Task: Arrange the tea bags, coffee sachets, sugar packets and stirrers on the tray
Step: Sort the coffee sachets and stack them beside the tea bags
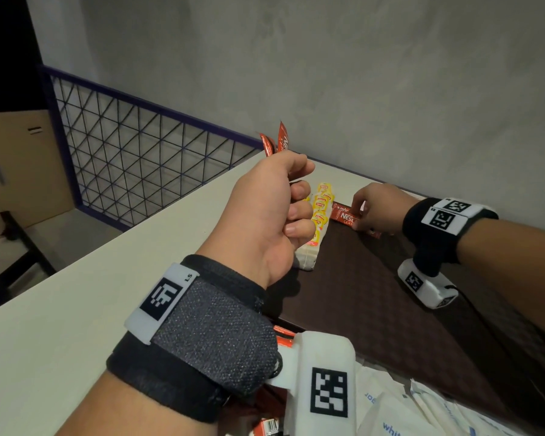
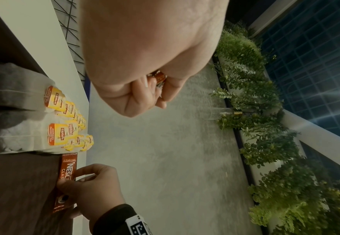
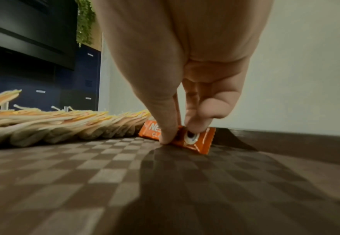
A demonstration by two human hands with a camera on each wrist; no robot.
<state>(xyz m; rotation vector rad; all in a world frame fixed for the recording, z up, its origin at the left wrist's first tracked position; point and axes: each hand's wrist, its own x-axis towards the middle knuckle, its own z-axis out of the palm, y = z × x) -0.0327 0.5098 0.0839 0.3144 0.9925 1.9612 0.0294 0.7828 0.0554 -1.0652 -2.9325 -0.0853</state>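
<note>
My left hand (image 1: 283,196) is raised above the dark checkered tray (image 1: 359,297) and grips a bunch of red coffee sachets (image 1: 279,141) in its fist; their tops stick up past my knuckles. Rows of yellow-tagged tea bags (image 1: 320,215) lie along the tray's far left side. At the tray's far end my right hand (image 1: 375,212) pinches one red coffee sachet (image 1: 346,216) that lies flat beside the tea bags, thumb and forefinger on its edges (image 3: 189,136). White sugar packets (image 1: 422,410) lie near me at the bottom right.
The tray sits on a white counter (image 1: 107,294) against a grey wall. A purple wire-mesh railing (image 1: 139,158) runs behind the counter's left edge. More red sachets (image 1: 265,426) lie under my left wrist. Plants (image 2: 265,143) show in the left wrist view.
</note>
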